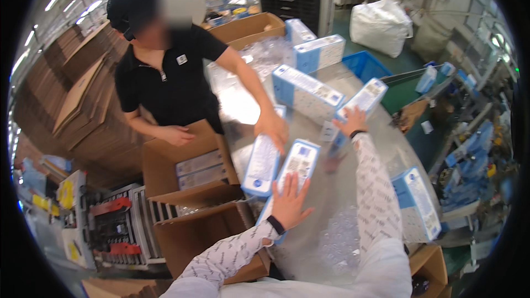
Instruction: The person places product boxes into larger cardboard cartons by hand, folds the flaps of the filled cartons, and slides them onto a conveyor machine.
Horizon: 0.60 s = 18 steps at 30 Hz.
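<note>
My left hand [290, 203] lies with spread fingers on the near end of a long white-and-blue carton [301, 157] on the metal table. My right hand [352, 122], reaching farther out, rests with fingers apart on the near part of another white-and-blue carton [367, 96]. Whether its thumb grips the side is hard to see. Across from me, a co-worker's hand [271, 128] is on a similar carton [260, 166], just left of the one under my left hand.
More such cartons stand at the table's back [309, 91] and right edge [418, 204]. On the left, a cardboard box [157, 179] holds cartons, beside another open cardboard box [165, 237]. Bubble wrap [338, 237] lies near me. A blue bin [367, 65] sits beyond the table.
</note>
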Each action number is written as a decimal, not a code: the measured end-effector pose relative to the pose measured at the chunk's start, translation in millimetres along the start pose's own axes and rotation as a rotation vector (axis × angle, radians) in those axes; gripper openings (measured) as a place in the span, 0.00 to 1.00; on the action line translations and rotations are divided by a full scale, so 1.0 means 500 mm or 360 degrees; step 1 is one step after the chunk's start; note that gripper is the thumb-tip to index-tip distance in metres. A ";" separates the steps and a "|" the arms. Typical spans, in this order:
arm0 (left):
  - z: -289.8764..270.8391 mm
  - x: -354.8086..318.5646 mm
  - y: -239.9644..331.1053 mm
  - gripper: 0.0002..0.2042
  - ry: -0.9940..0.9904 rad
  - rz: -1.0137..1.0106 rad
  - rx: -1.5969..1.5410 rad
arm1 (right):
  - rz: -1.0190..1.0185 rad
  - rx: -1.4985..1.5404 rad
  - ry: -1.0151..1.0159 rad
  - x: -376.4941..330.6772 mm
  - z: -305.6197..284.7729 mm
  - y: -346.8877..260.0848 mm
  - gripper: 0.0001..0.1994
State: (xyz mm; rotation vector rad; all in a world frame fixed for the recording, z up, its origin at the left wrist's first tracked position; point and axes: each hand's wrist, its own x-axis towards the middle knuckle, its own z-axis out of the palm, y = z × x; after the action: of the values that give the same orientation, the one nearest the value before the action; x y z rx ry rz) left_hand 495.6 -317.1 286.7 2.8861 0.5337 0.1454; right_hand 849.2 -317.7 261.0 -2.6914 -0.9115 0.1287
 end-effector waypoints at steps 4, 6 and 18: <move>0.020 0.080 -0.029 0.43 0.0158 -0.0163 -0.0088 | -0.0309 -0.0084 0.0168 0.049 0.028 0.030 0.39; 0.030 0.127 -0.057 0.45 0.0330 -0.0308 0.0078 | -0.0386 -0.0028 0.0097 -0.017 -0.002 -0.015 0.36; -0.270 0.101 -0.059 0.46 0.1076 0.0482 -0.0663 | -0.1433 -0.0523 -0.0268 -0.432 -0.096 -0.086 0.40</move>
State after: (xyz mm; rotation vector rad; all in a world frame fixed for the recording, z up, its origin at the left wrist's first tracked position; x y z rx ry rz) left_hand 514.6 -247.3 414.7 2.4296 0.1226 1.1507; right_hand 661.1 -428.4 317.8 -2.2635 -2.2448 0.0036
